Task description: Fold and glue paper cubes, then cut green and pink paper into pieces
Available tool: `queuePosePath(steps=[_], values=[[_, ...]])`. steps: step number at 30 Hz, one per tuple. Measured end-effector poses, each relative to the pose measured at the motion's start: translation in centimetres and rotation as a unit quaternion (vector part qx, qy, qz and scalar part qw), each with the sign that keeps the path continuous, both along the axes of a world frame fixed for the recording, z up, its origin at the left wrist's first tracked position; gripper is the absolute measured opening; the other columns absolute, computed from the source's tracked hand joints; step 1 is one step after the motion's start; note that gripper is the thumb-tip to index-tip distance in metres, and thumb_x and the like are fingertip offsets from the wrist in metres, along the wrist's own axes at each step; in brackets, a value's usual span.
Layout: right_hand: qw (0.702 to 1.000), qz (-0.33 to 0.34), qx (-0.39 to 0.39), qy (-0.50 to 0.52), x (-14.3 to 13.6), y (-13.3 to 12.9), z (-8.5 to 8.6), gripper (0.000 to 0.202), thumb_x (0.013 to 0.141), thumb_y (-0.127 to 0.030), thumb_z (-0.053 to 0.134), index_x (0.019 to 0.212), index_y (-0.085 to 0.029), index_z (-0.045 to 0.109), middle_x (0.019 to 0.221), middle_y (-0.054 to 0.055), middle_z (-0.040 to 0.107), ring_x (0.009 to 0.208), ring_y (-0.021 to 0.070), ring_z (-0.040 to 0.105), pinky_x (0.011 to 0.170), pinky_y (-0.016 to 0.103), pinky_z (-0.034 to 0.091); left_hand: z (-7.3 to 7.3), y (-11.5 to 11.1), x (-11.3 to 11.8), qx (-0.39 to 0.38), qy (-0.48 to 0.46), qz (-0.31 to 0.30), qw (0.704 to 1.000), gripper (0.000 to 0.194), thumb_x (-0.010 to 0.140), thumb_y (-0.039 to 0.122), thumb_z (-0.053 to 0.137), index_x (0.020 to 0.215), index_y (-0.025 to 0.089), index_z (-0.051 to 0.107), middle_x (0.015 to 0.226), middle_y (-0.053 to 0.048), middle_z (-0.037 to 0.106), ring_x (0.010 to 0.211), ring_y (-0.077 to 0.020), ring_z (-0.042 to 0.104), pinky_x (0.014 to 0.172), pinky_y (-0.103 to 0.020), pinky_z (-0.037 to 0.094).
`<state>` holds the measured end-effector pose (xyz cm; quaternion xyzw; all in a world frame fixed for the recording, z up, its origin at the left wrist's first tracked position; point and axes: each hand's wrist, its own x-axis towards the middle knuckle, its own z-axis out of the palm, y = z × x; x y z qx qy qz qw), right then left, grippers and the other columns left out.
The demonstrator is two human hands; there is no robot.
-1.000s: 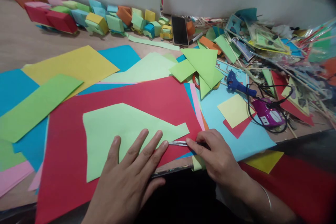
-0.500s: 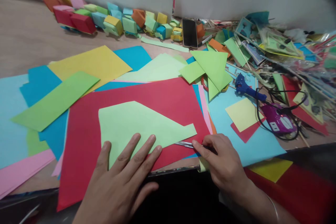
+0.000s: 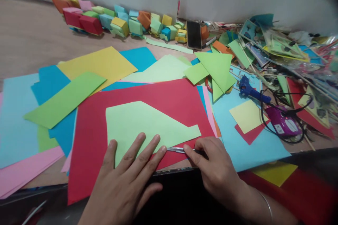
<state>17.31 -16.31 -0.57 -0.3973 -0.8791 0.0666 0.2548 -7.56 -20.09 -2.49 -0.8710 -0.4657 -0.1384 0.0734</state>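
Observation:
My left hand [image 3: 132, 179] lies flat with spread fingers on a pale green sheet of paper [image 3: 142, 121], pressing its lower part onto a larger red sheet [image 3: 89, 130]. Between the thumb and fingers of my right hand [image 3: 213, 163] is what looks like a pair of scissors [image 3: 176, 149], with slim silver blades and a dark handle. The blades point left along the pale sheet's lower edge, and their tip is close to my left fingertips. My right palm hides most of the handle.
Coloured sheets, among them a yellow one [image 3: 102, 65], spread behind and left. To the right are a blue glue gun [image 3: 252, 91], a purple corded box [image 3: 286, 123] and piled craft scraps. Folded paper blocks [image 3: 91, 24] and a phone [image 3: 194, 35] stand at the back.
My right hand has moved left with the scissors, bringing the tip close to my left fingers. My left hand stays pressed on the pale sheet. The view has shifted slightly.

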Motion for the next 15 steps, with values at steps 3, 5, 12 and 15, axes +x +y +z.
queuePosePath(steps=[3,5,12,15], values=[[1.0,0.002,-0.005,0.011,0.1,0.1,0.0,0.028,0.091,-0.003,0.052,0.112,-0.01,0.069,0.08,0.008,0.055,0.077,0.0183,0.045,0.067,0.033,0.036,0.5,-0.8,-1.0,0.007,-0.003,0.013,1.0,0.046,0.1,0.044,0.04,0.139,0.025,0.053,0.143,-0.006,0.059,0.153,-0.0237,0.011,0.123,-0.061,0.002],[1.0,-0.001,-0.008,0.01,0.2,0.1,-0.1,0.03,0.09,-0.002,0.052,0.113,-0.011,0.069,0.081,0.008,0.054,0.076,0.0178,0.043,0.066,0.033,0.036,0.8,-1.4,-1.9,0.0,0.005,0.032,0.999,0.044,0.099,0.043,0.042,0.138,0.025,0.054,0.141,-0.005,0.061,0.153,-0.023,0.015,0.124,-0.06,0.003],[1.0,0.016,-0.015,0.013,-0.3,0.1,-0.3,0.029,0.09,-0.001,0.051,0.11,-0.009,0.069,0.08,0.008,0.054,0.076,0.0181,0.045,0.064,0.031,0.039,0.2,-2.0,-2.6,0.012,0.025,0.047,0.999,0.042,0.098,0.039,0.046,0.136,0.024,0.056,0.14,-0.006,0.062,0.153,-0.0209,0.016,0.124,-0.058,0.0],[1.0,0.016,-0.012,0.01,-0.7,-0.1,-0.3,0.031,0.091,-0.001,0.049,0.111,-0.009,0.07,0.077,0.008,0.055,0.074,0.018,0.046,0.062,0.031,0.039,0.1,-1.9,-2.5,0.014,0.029,0.049,0.998,0.042,0.097,0.039,0.047,0.137,0.027,0.055,0.139,-0.005,0.063,0.151,-0.0218,0.021,0.124,-0.059,0.001]])
